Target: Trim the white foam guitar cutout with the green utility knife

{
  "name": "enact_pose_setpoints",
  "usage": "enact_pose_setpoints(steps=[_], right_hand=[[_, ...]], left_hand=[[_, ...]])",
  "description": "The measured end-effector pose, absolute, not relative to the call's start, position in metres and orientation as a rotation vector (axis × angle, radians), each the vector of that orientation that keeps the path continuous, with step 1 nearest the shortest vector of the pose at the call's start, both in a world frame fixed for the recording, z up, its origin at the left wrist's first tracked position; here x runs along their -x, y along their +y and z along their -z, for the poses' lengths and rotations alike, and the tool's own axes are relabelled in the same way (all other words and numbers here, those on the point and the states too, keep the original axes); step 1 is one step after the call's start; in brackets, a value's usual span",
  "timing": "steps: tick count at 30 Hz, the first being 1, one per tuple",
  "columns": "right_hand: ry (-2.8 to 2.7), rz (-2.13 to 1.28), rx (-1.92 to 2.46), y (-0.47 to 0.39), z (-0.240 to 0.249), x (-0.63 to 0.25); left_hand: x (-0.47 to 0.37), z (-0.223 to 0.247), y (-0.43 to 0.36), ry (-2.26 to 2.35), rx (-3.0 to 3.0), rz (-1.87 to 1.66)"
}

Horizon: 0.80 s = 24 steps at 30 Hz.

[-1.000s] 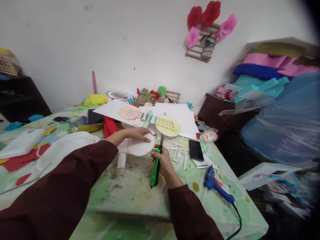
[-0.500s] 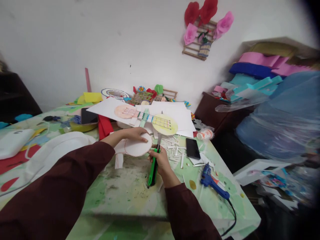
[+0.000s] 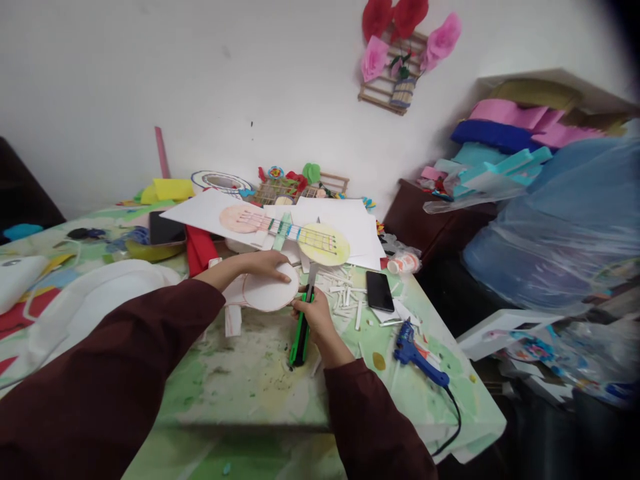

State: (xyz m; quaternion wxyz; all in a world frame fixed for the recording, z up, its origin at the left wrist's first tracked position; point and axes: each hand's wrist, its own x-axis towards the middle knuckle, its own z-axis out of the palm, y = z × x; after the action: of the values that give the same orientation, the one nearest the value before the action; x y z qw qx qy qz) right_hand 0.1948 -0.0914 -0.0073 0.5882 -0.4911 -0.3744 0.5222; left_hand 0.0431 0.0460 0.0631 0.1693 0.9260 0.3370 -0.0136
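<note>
My left hand (image 3: pixel 267 265) grips a white foam cutout (image 3: pixel 265 291) from above, its thumb and fingers on the round part. The cutout has a reddish outline and a narrower part to the left. My right hand (image 3: pixel 315 311) is closed on a green and black utility knife (image 3: pixel 301 333). The knife's blade is extended and points away from me, beside the cutout's right edge. Behind the hands, a coloured guitar-like drawing (image 3: pixel 324 244) lies on white sheets (image 3: pixel 360 223).
Foam scraps (image 3: pixel 345 293) lie right of the knife, near a black phone (image 3: pixel 379 291). Further right is a blue glue gun (image 3: pixel 419 357) with its cord over the table edge. A large white foam piece (image 3: pixel 107 300) lies at the left.
The whole view has shifted slightly, so most things appear a little further left. Both hands keep their holds on the cutout and the knife.
</note>
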Motion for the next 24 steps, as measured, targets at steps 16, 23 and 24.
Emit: enact_pose_setpoints(steps=[16,23,24], right_hand=[[-0.777,-1.077,1.046,-0.091,0.005,-0.199],[-0.685,-1.04,0.939,-0.091,0.001,-0.208],[-0.678,-1.047,0.935,-0.091,0.002,-0.208]], left_hand=[[-0.056,-0.096,0.038,1.094,-2.731,-0.039],[-0.053,-0.174,0.033,1.27,-2.742,-0.432],[-0.048,-0.19,0.029,1.292,-2.736,-0.549]])
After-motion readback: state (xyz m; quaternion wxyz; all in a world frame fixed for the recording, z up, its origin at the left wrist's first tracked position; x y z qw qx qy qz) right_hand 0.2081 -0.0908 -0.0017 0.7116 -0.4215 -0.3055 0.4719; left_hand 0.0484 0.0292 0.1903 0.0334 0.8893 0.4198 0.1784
